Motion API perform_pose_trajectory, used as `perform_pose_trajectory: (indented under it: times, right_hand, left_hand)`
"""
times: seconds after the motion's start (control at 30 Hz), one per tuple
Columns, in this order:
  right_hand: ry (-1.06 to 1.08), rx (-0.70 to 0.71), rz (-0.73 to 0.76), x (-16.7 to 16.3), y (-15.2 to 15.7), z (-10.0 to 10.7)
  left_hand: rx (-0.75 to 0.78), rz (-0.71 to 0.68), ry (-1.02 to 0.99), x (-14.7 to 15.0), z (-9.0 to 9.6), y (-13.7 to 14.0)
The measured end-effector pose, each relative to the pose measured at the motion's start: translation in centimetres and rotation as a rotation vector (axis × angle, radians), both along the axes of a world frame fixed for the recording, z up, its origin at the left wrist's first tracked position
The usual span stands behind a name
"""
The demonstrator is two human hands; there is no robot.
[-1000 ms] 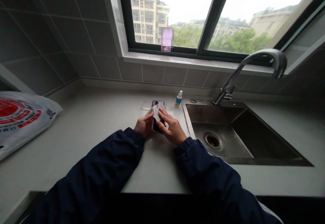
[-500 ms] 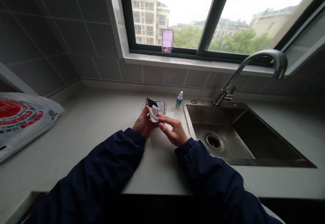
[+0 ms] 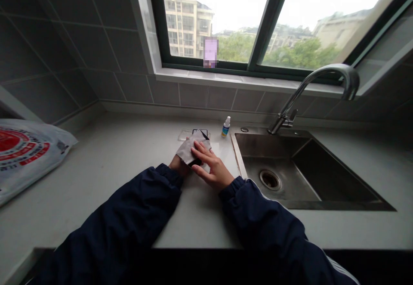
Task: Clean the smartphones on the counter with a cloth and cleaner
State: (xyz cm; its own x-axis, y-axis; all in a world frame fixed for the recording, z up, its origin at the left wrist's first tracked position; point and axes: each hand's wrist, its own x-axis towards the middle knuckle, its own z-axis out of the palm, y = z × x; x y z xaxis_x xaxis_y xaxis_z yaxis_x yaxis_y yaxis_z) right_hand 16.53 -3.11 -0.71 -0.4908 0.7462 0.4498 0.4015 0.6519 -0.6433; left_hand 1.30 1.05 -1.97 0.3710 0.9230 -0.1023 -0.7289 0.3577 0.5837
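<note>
A light grey cloth (image 3: 187, 149) lies spread over a dark, flat phone (image 3: 195, 162), which shows only at its lower edge and upper right corner. From below, my left hand (image 3: 178, 165) grips the phone; its fingers are mostly hidden by the cloth. My right hand (image 3: 211, 168) rests on top of the cloth with its fingers stretched and apart, the thumb near the phone's lower edge. Just behind them on the counter are a clear case (image 3: 183, 135) and a thin black-edged piece (image 3: 206, 131), partly covered.
A small white spray bottle (image 3: 226, 128) with a blue and yellow label stands right of my hands. Farther right are the steel sink (image 3: 238, 147) and a curved faucet (image 3: 303, 91). A white plastic bag (image 3: 48, 143) with red print lies on the counter (image 3: 122, 147) at left.
The cloth, bunched on the phone before, now spreads flat across it. The phone has tipped flatter, and my right fingers have opened out over the cloth. The view has shifted slightly.
</note>
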Motion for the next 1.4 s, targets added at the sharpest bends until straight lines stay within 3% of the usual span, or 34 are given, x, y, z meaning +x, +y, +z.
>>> perform_pose_trajectory:
  times: [0.07,0.2,0.3,0.4,0.57,0.7,0.8,0.9,1.03,1.27,1.4]
  right_hand:
    - [-0.036,-0.018,-0.089,0.1,0.4,-0.3]
    - [-0.005,-0.019,-0.193,0.3,0.9,-0.8]
    - [0.022,0.041,-0.250,0.3,0.9,-0.8]
    - [0.011,0.137,-0.264,0.4,0.6,-0.5]
    - [-0.051,0.203,-0.232,0.8,0.6,0.1]
    - [-0.076,0.168,-0.184,0.9,0.7,0.1]
    - [-0.126,0.135,-0.047,0.5,0.3,0.2]
    - [-0.123,0.082,0.102,0.0,-0.6,0.6]
    - [-0.067,0.044,0.190,-0.4,-1.3,0.9]
    - [-0.141,0.006,0.097,-0.7,-0.5,-0.2]
    - [-0.152,-0.052,-0.029,-0.5,0.3,-0.8]
  left_hand:
    - [0.006,0.026,0.030,0.1,0.2,-0.6]
    - [-0.009,-0.072,0.035,-0.4,0.0,-0.7]
    - [-0.086,-0.182,0.111,-1.1,-0.6,-0.3]
    - [-0.039,-0.242,0.226,-1.4,-0.6,-0.4]
    - [-0.027,-0.223,0.324,-0.7,-0.2,-1.1]
    - [-0.036,-0.128,0.137,0.2,0.3,-1.2]
    - [-0.095,-0.020,-0.031,0.4,1.0,-1.1]
    - [-0.219,-0.111,0.041,-0.1,1.6,-0.8]
    - [-0.243,0.008,0.096,-1.2,1.6,-0.2]
    - [-0.292,-0.029,0.047,-0.7,1.4,-0.5]
    - [-0.160,0.019,-0.057,0.2,1.3,-1.2]
